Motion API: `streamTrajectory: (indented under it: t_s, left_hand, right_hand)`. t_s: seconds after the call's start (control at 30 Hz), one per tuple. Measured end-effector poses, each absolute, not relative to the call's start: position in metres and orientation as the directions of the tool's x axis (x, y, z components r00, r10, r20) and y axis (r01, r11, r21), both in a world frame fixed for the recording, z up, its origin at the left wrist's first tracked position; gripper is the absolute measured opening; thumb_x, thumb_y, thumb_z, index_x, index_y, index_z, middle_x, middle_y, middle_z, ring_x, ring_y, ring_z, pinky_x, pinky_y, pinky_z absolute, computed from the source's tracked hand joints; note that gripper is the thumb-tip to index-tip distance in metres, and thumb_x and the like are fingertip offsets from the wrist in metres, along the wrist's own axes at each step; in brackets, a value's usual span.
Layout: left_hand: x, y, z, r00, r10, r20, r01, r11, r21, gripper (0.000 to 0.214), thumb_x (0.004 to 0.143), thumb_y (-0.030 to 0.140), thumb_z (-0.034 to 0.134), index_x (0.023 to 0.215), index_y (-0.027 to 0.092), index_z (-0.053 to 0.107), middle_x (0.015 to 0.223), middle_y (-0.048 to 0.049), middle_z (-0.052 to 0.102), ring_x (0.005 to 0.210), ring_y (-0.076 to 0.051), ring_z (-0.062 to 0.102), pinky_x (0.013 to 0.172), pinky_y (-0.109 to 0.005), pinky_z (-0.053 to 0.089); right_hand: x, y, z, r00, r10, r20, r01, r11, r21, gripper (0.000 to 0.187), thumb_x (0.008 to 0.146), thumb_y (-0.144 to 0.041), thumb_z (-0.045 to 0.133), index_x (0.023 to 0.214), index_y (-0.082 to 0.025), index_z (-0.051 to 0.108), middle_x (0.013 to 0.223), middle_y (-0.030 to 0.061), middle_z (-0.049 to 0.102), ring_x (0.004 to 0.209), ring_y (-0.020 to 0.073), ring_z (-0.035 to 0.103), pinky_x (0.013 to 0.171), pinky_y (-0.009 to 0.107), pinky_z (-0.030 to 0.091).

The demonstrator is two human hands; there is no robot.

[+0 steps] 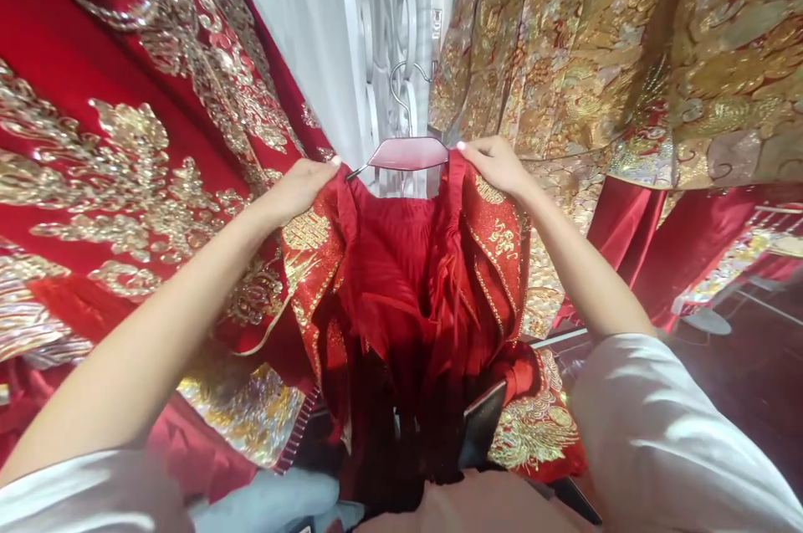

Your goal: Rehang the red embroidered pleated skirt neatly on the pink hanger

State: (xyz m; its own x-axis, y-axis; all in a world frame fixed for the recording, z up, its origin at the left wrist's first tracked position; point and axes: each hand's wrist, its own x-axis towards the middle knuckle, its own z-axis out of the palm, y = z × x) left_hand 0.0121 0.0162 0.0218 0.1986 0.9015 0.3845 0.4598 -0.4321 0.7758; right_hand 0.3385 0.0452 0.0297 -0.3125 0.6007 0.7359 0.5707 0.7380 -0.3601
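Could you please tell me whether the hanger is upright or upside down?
The hanger is upright: its hook points up, with the red garment below the pink bar.

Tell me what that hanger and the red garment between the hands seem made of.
Hanger: the hook looks like polished metal, being thin and shiny; its smooth pinkish panel may be plastic, though that's unclear.
Red garment: apparently soft fabric, finely pleated in the middle; its gold motifs glint like metallic thread.

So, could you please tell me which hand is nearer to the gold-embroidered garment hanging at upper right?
Right: the right hand shows before the gold-embroidered garment; the left hand is across the hanger.
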Motion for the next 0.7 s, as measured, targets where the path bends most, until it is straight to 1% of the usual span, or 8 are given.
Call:
streamTrajectory:
  t_s: [0.07, 0.13, 0.23, 0.37, 0.43, 0.53, 0.6, 0.7]
  left_hand:
    - [0.015, 0.006, 0.024, 0.222, 0.861, 0.456, 0.548, -0.498, 0.672, 0.05, 0.096, 0.028, 0.037, 0.048, 0.016, 0.037, 0.045, 0.005, 0.033, 0.044, -0.006, 0.026, 0.047, -0.02, 0.024]
    - [0.019, 0.0, 0.026, 0.229, 0.824, 0.518, 0.631, -0.532, 0.566, 0.05, 0.096, 0.024, 0.037, 0.047, 0.017, 0.03, 0.047, 0.0056, 0.027, 0.047, -0.006, 0.024, 0.05, -0.021, 0.022]
    - [0.025, 0.001, 0.029, 0.142, 0.763, 0.631, 0.742, -0.504, 0.442, 0.052, 0.095, 0.021, 0.042, 0.047, 0.018, 0.023, 0.049, 0.0056, 0.02, 0.05, -0.006, 0.02, 0.052, -0.023, 0.017]
    - [0.031, 0.014, 0.034, -0.044, 0.682, 0.73, 0.706, -0.495, 0.506, 0.052, 0.096, 0.023, 0.039, 0.048, 0.02, 0.02, 0.049, 0.0054, 0.016, 0.05, -0.008, 0.014, 0.05, -0.027, 0.013]
    - [0.032, 0.017, 0.035, 0.018, 0.693, 0.72, 0.679, -0.537, 0.501, 0.052, 0.097, 0.024, 0.036, 0.048, 0.02, 0.02, 0.05, 0.0053, 0.017, 0.049, -0.008, 0.015, 0.05, -0.027, 0.014]
    - [0.034, 0.016, 0.034, 0.262, 0.736, 0.625, 0.704, -0.589, 0.398, 0.051, 0.096, 0.026, 0.037, 0.048, 0.02, 0.02, 0.051, 0.0053, 0.019, 0.049, -0.007, 0.018, 0.051, -0.024, 0.017]
    - [0.033, 0.012, 0.03, 0.362, 0.739, 0.568, 0.705, -0.616, 0.352, 0.049, 0.094, 0.029, 0.039, 0.049, 0.019, 0.024, 0.053, 0.0055, 0.021, 0.05, -0.007, 0.021, 0.052, -0.022, 0.02]
    - [0.028, 0.003, 0.024, 0.38, 0.707, 0.596, 0.688, -0.647, 0.328, 0.037, 0.09, 0.034, 0.047, 0.058, 0.014, 0.045, 0.058, 0.0058, 0.035, 0.056, -0.006, 0.032, 0.056, -0.019, 0.026]
  right_hand:
    - [0.349, 0.033, 0.019, -0.32, 0.609, 0.726, 0.612, 0.718, -0.332, 0.059, 0.085, -0.064, 0.041, 0.061, -0.014, 0.06, 0.056, -0.0019, 0.05, 0.057, 0.01, 0.045, 0.06, 0.023, 0.036]
    - [0.363, 0.023, 0.009, -0.349, 0.615, 0.708, 0.615, 0.72, -0.322, 0.054, 0.085, -0.062, 0.044, 0.072, -0.014, 0.065, 0.067, 0.0003, 0.06, 0.065, 0.0126, 0.053, 0.065, 0.024, 0.04]
    - [0.381, 0.019, 0.001, -0.312, 0.601, 0.736, 0.616, 0.718, -0.325, 0.052, 0.085, -0.06, 0.044, 0.083, -0.015, 0.068, 0.076, 0.0026, 0.065, 0.072, 0.0157, 0.058, 0.069, 0.026, 0.043]
    - [0.402, 0.031, -0.004, -0.102, 0.506, 0.857, 0.619, 0.707, -0.343, 0.048, 0.087, -0.058, 0.043, 0.083, -0.017, 0.068, 0.078, 0.0041, 0.065, 0.078, 0.0167, 0.06, 0.073, 0.029, 0.046]
    - [0.412, 0.033, -0.006, -0.064, 0.521, 0.851, 0.6, 0.701, -0.385, 0.047, 0.086, -0.058, 0.045, 0.081, -0.017, 0.068, 0.075, 0.0035, 0.064, 0.075, 0.0165, 0.06, 0.071, 0.029, 0.047]
    - [0.419, 0.024, -0.003, -0.191, 0.649, 0.736, 0.588, 0.677, -0.444, 0.045, 0.079, -0.058, 0.055, 0.084, -0.016, 0.071, 0.076, 0.0038, 0.067, 0.073, 0.0173, 0.062, 0.069, 0.031, 0.049]
    - [0.417, 0.013, 0.002, -0.304, 0.689, 0.658, 0.592, 0.678, -0.437, 0.046, 0.074, -0.054, 0.063, 0.1, -0.017, 0.07, 0.093, 0.0063, 0.07, 0.084, 0.0203, 0.064, 0.076, 0.035, 0.051]
    - [0.404, 0.003, 0.01, -0.394, 0.666, 0.634, 0.596, 0.71, -0.375, 0.058, 0.068, -0.048, 0.071, 0.119, -0.02, 0.063, 0.114, 0.0082, 0.067, 0.103, 0.0239, 0.062, 0.089, 0.04, 0.048]
